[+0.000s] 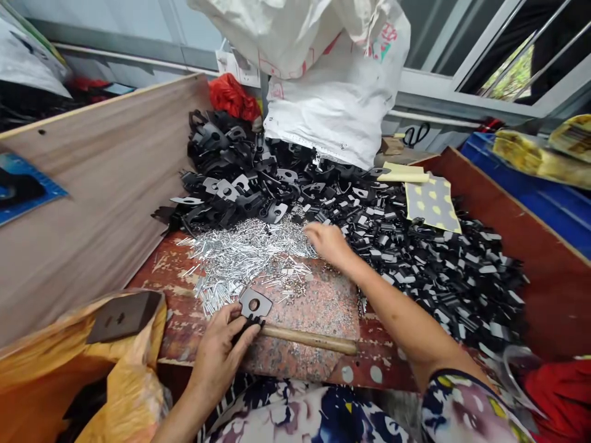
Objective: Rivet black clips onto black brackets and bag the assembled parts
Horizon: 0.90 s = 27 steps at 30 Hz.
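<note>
My left hand (220, 351) pinches a flat black plastic piece with a round hole (254, 304) against the speckled stone slab (318, 311) near the front edge. My right hand (327, 242) reaches forward to the edge of a heap of small silver pins (242, 252), fingers curled down into the pins; what they grip is hidden. A hammer with a wooden handle (307, 338) lies across the slab, between my arms, just right of my left hand.
A pile of black plastic tabs (231, 178) fills the back; smaller black clips (443, 271) cover the right. A white sack (332, 80) hangs behind. A wooden board (101, 184) walls the left, a brown board (530, 246) the right. An orange bag (115, 369) sits front left.
</note>
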{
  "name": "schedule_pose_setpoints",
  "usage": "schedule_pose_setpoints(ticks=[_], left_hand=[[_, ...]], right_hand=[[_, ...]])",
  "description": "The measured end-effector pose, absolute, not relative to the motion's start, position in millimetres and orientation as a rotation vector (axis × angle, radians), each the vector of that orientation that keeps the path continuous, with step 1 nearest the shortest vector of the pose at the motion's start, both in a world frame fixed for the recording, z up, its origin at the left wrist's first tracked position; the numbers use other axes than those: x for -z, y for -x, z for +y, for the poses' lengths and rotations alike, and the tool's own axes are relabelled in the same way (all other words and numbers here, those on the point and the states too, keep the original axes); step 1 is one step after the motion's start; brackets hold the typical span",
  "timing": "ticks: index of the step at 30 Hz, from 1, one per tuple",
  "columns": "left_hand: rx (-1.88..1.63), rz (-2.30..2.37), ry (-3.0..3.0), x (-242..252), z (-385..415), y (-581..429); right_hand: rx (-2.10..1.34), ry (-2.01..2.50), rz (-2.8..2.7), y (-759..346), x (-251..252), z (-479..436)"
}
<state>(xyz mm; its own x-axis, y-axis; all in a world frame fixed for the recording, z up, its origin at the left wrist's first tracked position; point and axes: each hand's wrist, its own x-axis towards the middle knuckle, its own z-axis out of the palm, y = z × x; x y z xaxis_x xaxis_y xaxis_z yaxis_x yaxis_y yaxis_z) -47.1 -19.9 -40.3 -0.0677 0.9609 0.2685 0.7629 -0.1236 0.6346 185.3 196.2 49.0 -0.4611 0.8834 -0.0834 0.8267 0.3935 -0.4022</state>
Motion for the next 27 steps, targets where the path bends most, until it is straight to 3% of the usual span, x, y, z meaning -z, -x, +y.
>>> schedule_pose_setpoints(ticks=[7,17,22,27], left_hand=[[-0.924,1.888,-1.847,28,-18,42],[-1.106,1.771,-1.34,1,-19,62],[-1.156,1.42,-0.718,-8,-14,27],[-1.16,1.083,-0.585,-16,-2,-12]], right_hand=[[-0.177,1.987,-2.286,-187,-32,297],[-0.016,1.777,-2.314,-225,-43,251],[-0.365,1.126,-2.152,-222,-36,159],[-0.649,0.86,-2.067,-191,-23,81]])
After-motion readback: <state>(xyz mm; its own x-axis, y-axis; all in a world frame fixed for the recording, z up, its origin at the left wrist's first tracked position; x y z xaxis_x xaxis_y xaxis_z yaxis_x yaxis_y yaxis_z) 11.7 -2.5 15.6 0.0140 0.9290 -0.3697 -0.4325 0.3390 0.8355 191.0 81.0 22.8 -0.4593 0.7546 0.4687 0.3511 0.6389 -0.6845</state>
